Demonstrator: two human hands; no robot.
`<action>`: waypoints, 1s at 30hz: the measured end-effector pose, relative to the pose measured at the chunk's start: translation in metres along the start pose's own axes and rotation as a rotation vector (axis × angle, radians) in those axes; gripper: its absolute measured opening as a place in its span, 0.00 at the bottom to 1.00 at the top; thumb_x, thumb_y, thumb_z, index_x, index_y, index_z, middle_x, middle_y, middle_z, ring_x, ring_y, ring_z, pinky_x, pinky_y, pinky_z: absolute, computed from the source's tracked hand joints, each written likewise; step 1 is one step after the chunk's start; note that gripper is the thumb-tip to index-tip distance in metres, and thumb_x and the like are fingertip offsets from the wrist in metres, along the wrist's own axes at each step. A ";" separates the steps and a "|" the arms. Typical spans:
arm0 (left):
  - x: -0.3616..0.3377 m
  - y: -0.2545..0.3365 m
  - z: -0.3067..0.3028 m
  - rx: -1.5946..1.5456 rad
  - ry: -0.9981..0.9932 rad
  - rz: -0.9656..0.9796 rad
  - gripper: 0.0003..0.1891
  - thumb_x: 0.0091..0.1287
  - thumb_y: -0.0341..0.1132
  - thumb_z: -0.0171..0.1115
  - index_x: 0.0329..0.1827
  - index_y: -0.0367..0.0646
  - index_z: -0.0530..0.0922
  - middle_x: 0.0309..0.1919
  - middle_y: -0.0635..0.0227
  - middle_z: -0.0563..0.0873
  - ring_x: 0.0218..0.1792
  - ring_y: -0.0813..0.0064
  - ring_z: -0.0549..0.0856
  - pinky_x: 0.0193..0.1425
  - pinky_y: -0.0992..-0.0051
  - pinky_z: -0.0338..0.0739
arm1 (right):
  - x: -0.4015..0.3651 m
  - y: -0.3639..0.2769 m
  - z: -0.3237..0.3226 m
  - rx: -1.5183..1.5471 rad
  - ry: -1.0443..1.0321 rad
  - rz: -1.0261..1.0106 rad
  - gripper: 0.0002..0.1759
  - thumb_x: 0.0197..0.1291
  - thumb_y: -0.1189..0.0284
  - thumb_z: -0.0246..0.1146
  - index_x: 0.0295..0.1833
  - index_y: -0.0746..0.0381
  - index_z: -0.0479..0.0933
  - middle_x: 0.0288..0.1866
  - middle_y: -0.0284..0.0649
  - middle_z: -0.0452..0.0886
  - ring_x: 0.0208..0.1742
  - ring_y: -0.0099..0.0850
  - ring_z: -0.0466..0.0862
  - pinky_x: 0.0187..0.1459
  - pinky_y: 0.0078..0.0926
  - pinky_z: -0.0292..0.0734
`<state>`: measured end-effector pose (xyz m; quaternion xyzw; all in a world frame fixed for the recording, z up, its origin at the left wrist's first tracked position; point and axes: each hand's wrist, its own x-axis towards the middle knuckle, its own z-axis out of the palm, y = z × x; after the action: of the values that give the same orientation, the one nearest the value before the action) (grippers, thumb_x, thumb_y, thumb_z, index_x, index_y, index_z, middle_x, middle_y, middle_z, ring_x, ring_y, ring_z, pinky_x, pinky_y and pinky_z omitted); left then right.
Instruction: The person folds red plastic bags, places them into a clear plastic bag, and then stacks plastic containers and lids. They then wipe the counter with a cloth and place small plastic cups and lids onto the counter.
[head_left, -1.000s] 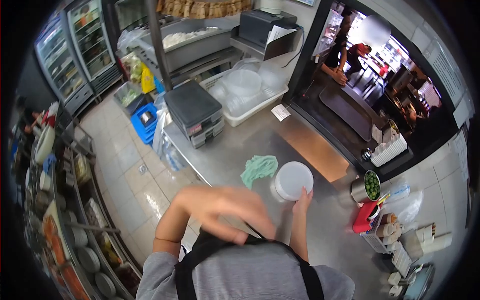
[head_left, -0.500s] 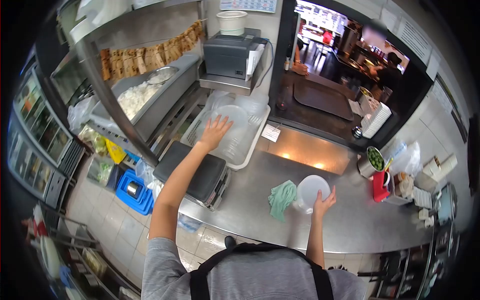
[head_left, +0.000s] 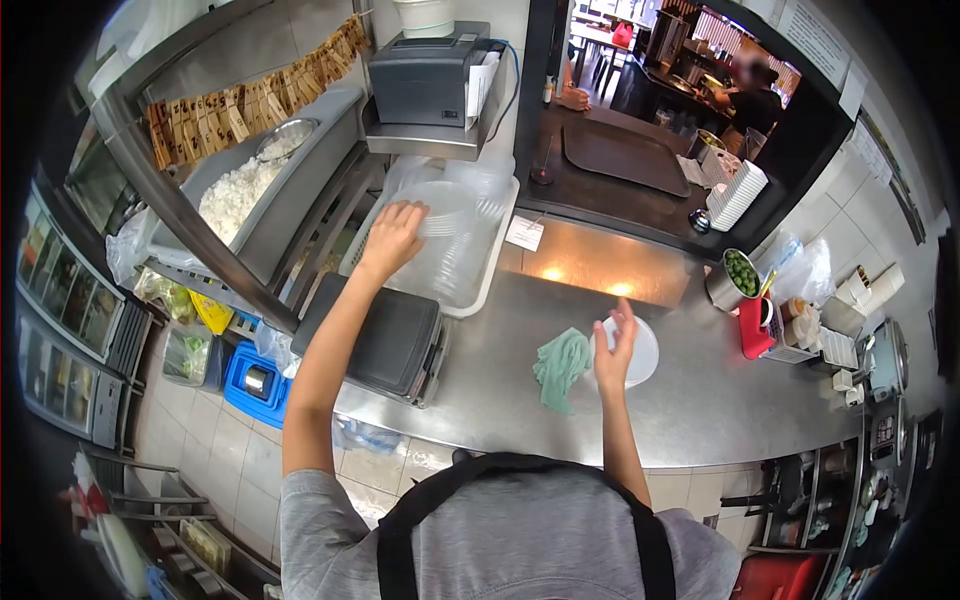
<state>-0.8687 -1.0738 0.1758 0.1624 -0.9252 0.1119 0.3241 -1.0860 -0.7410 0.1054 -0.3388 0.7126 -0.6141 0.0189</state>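
Note:
My left hand [head_left: 393, 240] reaches into a white plastic basket [head_left: 488, 272], its fingers bent together over the rim of a clear round plastic container [head_left: 447, 205]. That container heads a nested stack lying on its side. My right hand [head_left: 615, 350], fingers apart and raised, is over a translucent white round tub [head_left: 643, 355] on the steel counter and partly covers it. Just left of the tub lies a crumpled green cloth [head_left: 563, 368].
A black-lidded appliance [head_left: 375, 335] stands before the basket. Left of it are a metal post and a tray of rice [head_left: 240, 197]. Further right sit a metal pot of green items [head_left: 735, 280] and a red holder [head_left: 755, 328]. People are beyond the pass-through, near a dark tray [head_left: 625, 160].
My left hand has shifted to the stack's near-left rim, its spread fingers now curled. My right hand has come off the tub's right side and lifted, fingers apart. The camera view has shifted.

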 end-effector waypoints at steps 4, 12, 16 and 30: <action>0.005 0.048 -0.041 -0.023 0.042 0.073 0.27 0.43 0.27 0.61 0.52 0.40 0.72 0.49 0.62 0.78 0.53 0.60 0.75 0.59 0.63 0.69 | -0.001 -0.028 0.032 0.472 -0.396 0.104 0.30 0.62 0.68 0.58 0.68 0.56 0.58 0.65 0.44 0.64 0.65 0.35 0.66 0.64 0.42 0.59; -0.021 0.133 -0.036 -0.082 -0.059 0.194 0.22 0.45 0.29 0.60 0.48 0.44 0.74 0.47 0.64 0.78 0.51 0.63 0.76 0.58 0.60 0.70 | 0.013 -0.039 0.104 1.337 -0.694 0.887 0.45 0.54 0.37 0.51 0.70 0.51 0.49 0.69 0.44 0.55 0.67 0.38 0.63 0.63 0.52 0.59; -0.033 0.133 -0.040 -0.066 -0.181 0.189 0.25 0.50 0.36 0.63 0.55 0.48 0.72 0.51 0.61 0.76 0.53 0.61 0.75 0.58 0.60 0.68 | 0.026 -0.030 0.111 1.362 -0.667 0.923 0.40 0.56 0.44 0.56 0.67 0.56 0.56 0.65 0.43 0.64 0.65 0.39 0.66 0.61 0.53 0.63; -0.007 0.121 -0.004 -1.098 -0.245 -0.636 0.44 0.52 0.31 0.61 0.71 0.39 0.47 0.68 0.46 0.55 0.69 0.57 0.57 0.71 0.66 0.52 | 0.030 -0.012 0.096 1.139 -0.456 0.792 0.31 0.53 0.74 0.64 0.63 0.59 0.61 0.58 0.41 0.71 0.61 0.36 0.70 0.59 0.39 0.70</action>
<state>-0.9064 -0.9596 0.1620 0.2508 -0.7846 -0.4989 0.2695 -1.0613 -0.8391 0.1045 -0.1129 0.3300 -0.7508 0.5609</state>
